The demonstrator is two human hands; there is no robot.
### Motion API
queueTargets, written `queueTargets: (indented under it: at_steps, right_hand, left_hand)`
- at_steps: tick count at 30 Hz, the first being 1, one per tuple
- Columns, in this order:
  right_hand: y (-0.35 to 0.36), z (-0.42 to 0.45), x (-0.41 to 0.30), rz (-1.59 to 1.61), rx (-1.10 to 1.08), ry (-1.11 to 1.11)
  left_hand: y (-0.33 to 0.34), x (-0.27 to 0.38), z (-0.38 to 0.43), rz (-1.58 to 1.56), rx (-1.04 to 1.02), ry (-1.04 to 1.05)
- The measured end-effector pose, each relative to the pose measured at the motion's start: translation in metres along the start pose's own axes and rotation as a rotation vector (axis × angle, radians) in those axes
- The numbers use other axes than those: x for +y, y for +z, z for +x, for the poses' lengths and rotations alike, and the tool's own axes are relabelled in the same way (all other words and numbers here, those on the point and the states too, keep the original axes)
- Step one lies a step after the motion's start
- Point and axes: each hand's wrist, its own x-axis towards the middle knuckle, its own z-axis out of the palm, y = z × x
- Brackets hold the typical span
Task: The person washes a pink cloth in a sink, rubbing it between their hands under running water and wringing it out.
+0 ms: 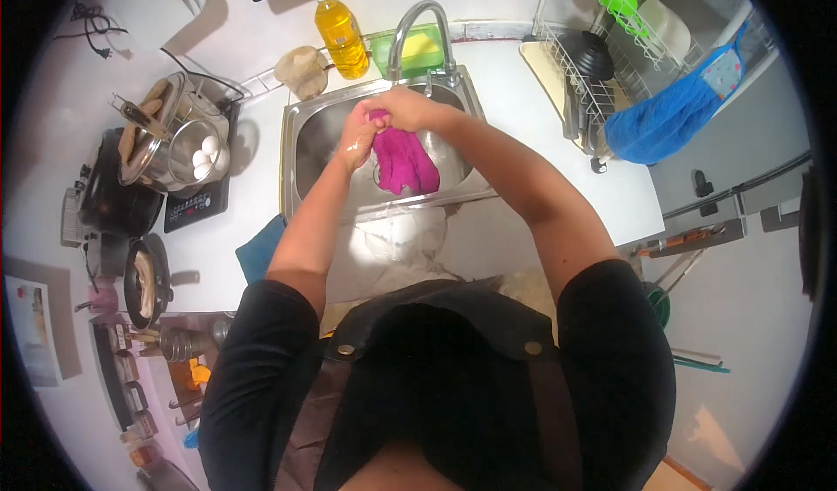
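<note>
Both of my hands are together over the stainless steel sink (314,144), just below the curved faucet (418,17). Between them they grip the upper end of a magenta cloth (405,161), which hangs down into the basin. My left hand (356,134) is wet, with a white spot near the wrist that may be suds or water. My right hand (402,108) lies at the top of the cloth, its fingers closed around it. Whether water runs from the spout is hard to tell, as the hands cover the area under it.
Behind the sink stand a bottle of yellow liquid (343,36) and a green container with a yellow sponge (420,45). At left are a glass bowl of eggs (196,144) and a frying pan (137,288). A wire dish rack (582,79) and a blue towel (673,118) are at right.
</note>
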Motion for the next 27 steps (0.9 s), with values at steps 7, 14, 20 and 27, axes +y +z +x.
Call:
queueTargets:
  at_steps: [7, 14, 20, 27]
  right_hand:
    - [0.006, -0.012, 0.021, -0.002, 0.355, 0.250]
    - [-0.016, -0.030, 0.023, 0.561, 0.331, 0.644]
    - [-0.008, -0.024, 0.025, 0.302, 0.180, 0.519]
    - [0.008, -0.018, 0.020, -0.116, -0.032, 0.329]
  left_hand:
    - [-0.003, -0.015, -0.009, 0.491, -0.005, -0.136]
    - [-0.071, -0.046, -0.043, 0.281, 0.206, -0.363]
    - [-0.054, -0.022, -0.002, 0.382, 0.188, -0.137]
    - [0.009, 0.042, 0.027, 0.810, -0.105, -0.243]
